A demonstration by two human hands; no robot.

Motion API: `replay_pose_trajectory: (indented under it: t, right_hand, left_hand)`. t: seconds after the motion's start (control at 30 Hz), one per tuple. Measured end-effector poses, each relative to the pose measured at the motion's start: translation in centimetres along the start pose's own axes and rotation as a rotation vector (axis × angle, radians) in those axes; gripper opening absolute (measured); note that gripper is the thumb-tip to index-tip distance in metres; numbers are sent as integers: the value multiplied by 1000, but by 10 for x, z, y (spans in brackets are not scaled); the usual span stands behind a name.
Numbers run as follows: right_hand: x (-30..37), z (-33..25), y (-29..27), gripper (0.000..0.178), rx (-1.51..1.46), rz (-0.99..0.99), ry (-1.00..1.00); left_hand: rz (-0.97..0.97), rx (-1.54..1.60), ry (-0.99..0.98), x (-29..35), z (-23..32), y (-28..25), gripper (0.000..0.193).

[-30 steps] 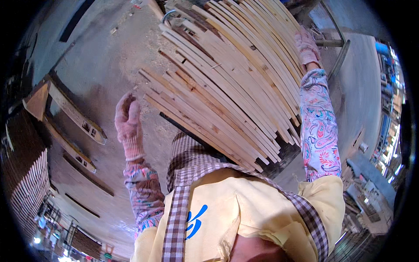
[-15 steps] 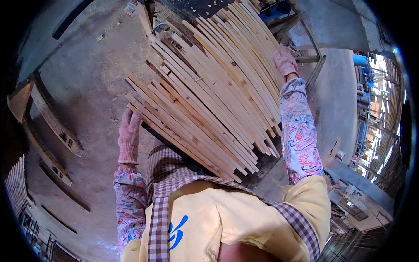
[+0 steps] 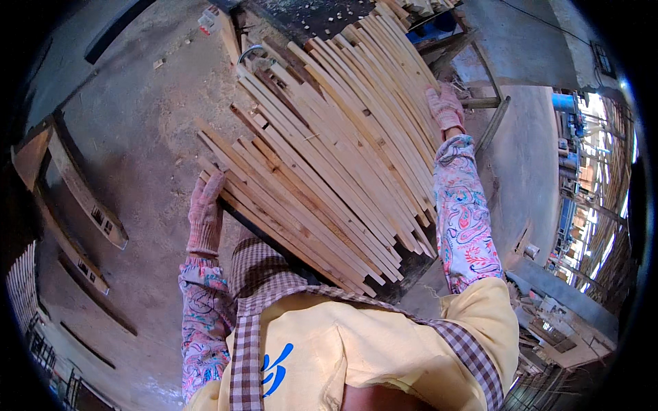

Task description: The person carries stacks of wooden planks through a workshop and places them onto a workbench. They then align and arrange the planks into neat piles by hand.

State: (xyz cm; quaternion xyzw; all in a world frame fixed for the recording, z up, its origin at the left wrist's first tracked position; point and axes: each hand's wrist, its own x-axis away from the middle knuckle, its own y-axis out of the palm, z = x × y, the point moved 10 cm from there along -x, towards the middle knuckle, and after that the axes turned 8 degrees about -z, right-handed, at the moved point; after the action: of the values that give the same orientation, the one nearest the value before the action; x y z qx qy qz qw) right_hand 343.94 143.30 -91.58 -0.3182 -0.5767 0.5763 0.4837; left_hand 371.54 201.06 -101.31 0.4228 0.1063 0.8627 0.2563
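Note:
A wide stack of long pale wooden slats (image 3: 329, 144) lies slanted across a dark work surface (image 3: 404, 270) in front of me. My left hand (image 3: 205, 212), in a pink knitted glove, rests flat against the left edge of the slats, fingers together and pointing up. On the right, my right hand (image 3: 445, 106), gloved the same way, presses on the far right edge of the stack. Both forearms wear patterned sleeves. Neither hand wraps around a single slat; they flank the stack.
Dusty concrete floor (image 3: 137, 123) spreads to the left, with long wooden frames (image 3: 82, 198) lying on it. A metal stand (image 3: 490, 109) is behind the right hand. Machines and stacked material (image 3: 582, 205) fill the right side. My yellow apron fills the lower middle.
My left hand has moved right and come against the left edge of the slats. The right hand stays on the right edge. The view has shifted so the stack sits lower.

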Motion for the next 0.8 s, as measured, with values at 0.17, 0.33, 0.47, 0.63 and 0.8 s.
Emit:
replay_pose_trajectory:
  t: [0.17, 0.33, 0.47, 0.63, 0.8]
  right_hand:
    - [-3, 2, 0, 70, -86, -25, -68]
    - [4, -12, -8, 69, -99, -62, -40]
    - [7, -11, -10, 70, -72, -73, -22]
    - [14, -24, -13, 68, -101, -69, -108]
    - [10, -11, -11, 65, -108, -58, -121]
  left_hand:
    - [-85, -95, -49, -3, -1, 5, 56]
    - [-46, -219, -53, -12, -9, -4, 59]
    - [-54, -363, 56, -8, 6, -2, 58]
    - [-116, -341, 32, -7, 8, 8, 61]
    - [-175, -202, 59, -1, 3, 16, 60]
